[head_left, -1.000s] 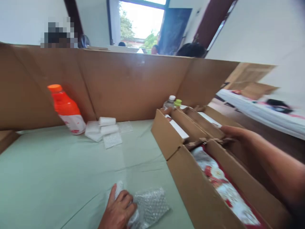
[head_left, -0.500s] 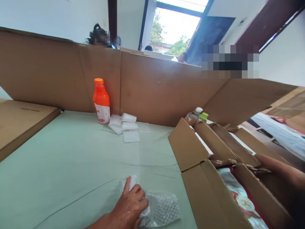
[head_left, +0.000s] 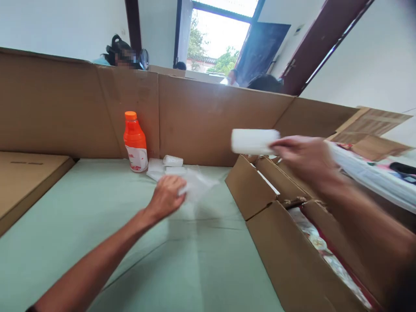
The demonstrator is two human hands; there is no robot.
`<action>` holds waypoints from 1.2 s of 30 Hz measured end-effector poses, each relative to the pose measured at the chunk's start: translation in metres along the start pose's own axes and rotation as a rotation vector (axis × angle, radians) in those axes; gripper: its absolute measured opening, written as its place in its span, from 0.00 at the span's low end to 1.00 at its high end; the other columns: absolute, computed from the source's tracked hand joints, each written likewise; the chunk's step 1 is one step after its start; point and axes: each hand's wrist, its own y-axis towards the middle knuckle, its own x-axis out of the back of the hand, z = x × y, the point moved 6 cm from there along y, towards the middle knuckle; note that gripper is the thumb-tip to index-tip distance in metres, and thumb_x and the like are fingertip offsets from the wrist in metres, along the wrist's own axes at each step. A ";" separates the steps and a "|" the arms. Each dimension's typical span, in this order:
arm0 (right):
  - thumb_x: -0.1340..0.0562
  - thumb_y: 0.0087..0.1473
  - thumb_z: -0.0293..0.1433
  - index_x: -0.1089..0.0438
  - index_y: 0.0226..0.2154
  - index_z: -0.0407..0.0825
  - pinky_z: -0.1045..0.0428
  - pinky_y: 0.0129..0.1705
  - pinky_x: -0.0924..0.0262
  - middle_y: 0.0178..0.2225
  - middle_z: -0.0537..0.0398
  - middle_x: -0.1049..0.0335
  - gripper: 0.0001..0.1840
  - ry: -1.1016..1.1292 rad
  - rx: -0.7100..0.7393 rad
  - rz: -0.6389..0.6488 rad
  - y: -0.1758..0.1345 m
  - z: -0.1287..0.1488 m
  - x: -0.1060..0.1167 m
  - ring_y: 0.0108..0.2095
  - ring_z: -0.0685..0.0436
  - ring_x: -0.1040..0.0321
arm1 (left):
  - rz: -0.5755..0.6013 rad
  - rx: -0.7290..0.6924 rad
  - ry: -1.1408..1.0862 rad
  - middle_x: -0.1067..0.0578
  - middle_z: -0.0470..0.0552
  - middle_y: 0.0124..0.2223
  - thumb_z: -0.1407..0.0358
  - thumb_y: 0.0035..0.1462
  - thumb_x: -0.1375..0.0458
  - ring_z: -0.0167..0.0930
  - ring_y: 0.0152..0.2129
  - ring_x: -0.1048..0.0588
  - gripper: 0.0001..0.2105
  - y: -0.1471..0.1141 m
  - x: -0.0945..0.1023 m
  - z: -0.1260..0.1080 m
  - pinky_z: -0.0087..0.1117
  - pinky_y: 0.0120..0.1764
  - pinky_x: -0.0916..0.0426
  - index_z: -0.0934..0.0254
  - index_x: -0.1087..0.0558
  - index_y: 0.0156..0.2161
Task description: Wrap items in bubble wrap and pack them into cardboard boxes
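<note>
My left hand (head_left: 167, 193) is closed on a translucent piece of bubble wrap (head_left: 202, 185), blurred by motion, above the middle of the table. My right hand (head_left: 303, 158) pinches the end of a smooth white cylinder-shaped object (head_left: 250, 141), held sideways over the cardboard boxes on the right; its exact kind does not show. Beyond my left hand, a small roll of bubble wrap (head_left: 173, 160) and folded white wrapping pieces (head_left: 155, 168) lie close to the cardboard wall. Left of them an orange-capped bottle (head_left: 135, 143) with a white label stands upright.
A tall cardboard wall (head_left: 208, 117) crosses the back of the green-covered table (head_left: 130, 242). Open cardboard boxes (head_left: 260, 255) line the right side, one holding printed packages (head_left: 316, 242). A flat cardboard box (head_left: 29, 177) lies at left. Other people's heads (head_left: 120, 52) show beyond the wall.
My left hand has lifted the bubble wrap off the near table and moved it forward. My right hand has come up from the boxes with the white object. The view has shifted slightly right.
</note>
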 end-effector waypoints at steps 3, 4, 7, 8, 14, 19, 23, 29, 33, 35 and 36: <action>0.44 0.60 0.27 0.22 0.42 0.48 0.48 0.50 0.37 0.48 0.46 0.23 0.16 0.081 -0.125 0.186 -0.004 0.052 -0.072 0.47 0.40 0.27 | -0.042 0.020 0.054 0.33 0.59 0.61 0.64 0.57 0.41 0.45 0.60 0.39 0.21 0.060 0.008 0.038 0.55 0.62 0.51 0.61 0.31 0.56; 0.42 0.58 0.28 0.21 0.42 0.50 0.50 0.48 0.36 0.47 0.49 0.22 0.14 0.095 -0.113 0.240 -0.008 0.068 -0.098 0.46 0.40 0.26 | -0.016 0.032 0.061 0.38 0.61 0.65 0.63 0.55 0.38 0.48 0.63 0.42 0.26 0.070 0.003 0.049 0.59 0.63 0.54 0.61 0.34 0.59; 0.40 0.57 0.31 0.20 0.37 0.53 0.50 0.42 0.33 0.38 0.53 0.19 0.11 0.121 -0.115 0.380 -0.029 0.083 -0.164 0.41 0.40 0.24 | 0.055 0.053 0.072 0.45 0.65 0.69 0.63 0.51 0.35 0.51 0.65 0.46 0.33 0.066 -0.021 0.078 0.61 0.63 0.55 0.62 0.37 0.63; 0.40 0.57 0.31 0.21 0.37 0.54 0.50 0.42 0.32 0.38 0.54 0.19 0.11 0.130 -0.116 0.413 -0.036 0.079 -0.178 0.41 0.40 0.24 | 0.062 0.063 0.074 0.46 0.65 0.70 0.64 0.53 0.36 0.50 0.66 0.47 0.33 0.054 -0.029 0.085 0.60 0.63 0.55 0.62 0.38 0.63; 0.38 0.55 0.35 0.35 0.61 0.52 0.43 0.59 0.40 0.64 0.44 0.40 0.31 0.148 -0.155 0.431 -0.042 0.050 -0.229 0.62 0.35 0.40 | 0.040 0.077 0.117 0.53 0.61 0.72 0.66 0.56 0.40 0.50 0.68 0.52 0.31 -0.013 -0.055 0.099 0.59 0.64 0.55 0.57 0.38 0.64; 0.40 0.58 0.47 0.55 0.70 0.47 0.36 0.61 0.46 0.70 0.35 0.59 0.45 0.164 -0.171 0.464 -0.011 0.071 -0.284 0.67 0.28 0.52 | -0.013 0.058 0.174 0.57 0.62 0.73 0.63 0.59 0.42 0.48 0.70 0.58 0.30 0.027 -0.057 0.103 0.61 0.65 0.63 0.58 0.41 0.66; 0.43 0.61 0.48 0.45 0.67 0.52 0.36 0.62 0.46 0.67 0.45 0.46 0.36 0.212 -0.064 0.571 0.005 0.101 -0.324 0.66 0.31 0.48 | 0.054 0.136 0.176 0.50 0.61 0.72 0.61 0.60 0.44 0.47 0.70 0.57 0.30 0.057 -0.074 0.124 0.62 0.65 0.69 0.60 0.42 0.66; 0.42 0.60 0.50 0.39 0.64 0.52 0.31 0.61 0.49 0.64 0.44 0.39 0.34 0.230 -0.029 0.611 0.010 0.109 -0.319 0.63 0.28 0.43 | 0.197 0.209 0.095 0.40 0.63 0.68 0.62 0.53 0.39 0.51 0.65 0.42 0.27 0.056 -0.094 0.152 0.62 0.61 0.49 0.63 0.31 0.59; 0.45 0.64 0.42 0.36 0.61 0.47 0.31 0.61 0.50 0.61 0.40 0.36 0.27 0.242 -0.063 0.521 -0.001 0.110 -0.279 0.63 0.28 0.42 | 0.141 0.255 0.058 0.40 0.64 0.68 0.61 0.53 0.38 0.48 0.63 0.39 0.27 0.046 -0.067 0.152 0.51 0.62 0.42 0.64 0.30 0.58; 0.43 0.63 0.38 0.31 0.57 0.47 0.35 0.61 0.48 0.58 0.40 0.32 0.22 0.279 -0.060 0.511 -0.026 0.118 -0.258 0.60 0.31 0.38 | 0.088 0.265 0.051 0.42 0.62 0.69 0.61 0.55 0.40 0.46 0.64 0.39 0.25 0.024 -0.052 0.145 0.47 0.62 0.42 0.64 0.30 0.58; 0.41 0.62 0.36 0.29 0.54 0.47 0.39 0.60 0.46 0.56 0.42 0.29 0.20 0.307 -0.050 0.517 -0.045 0.125 -0.248 0.59 0.34 0.35 | 0.071 0.267 0.045 0.42 0.62 0.69 0.61 0.56 0.42 0.46 0.64 0.39 0.24 0.006 -0.049 0.140 0.47 0.62 0.42 0.65 0.30 0.58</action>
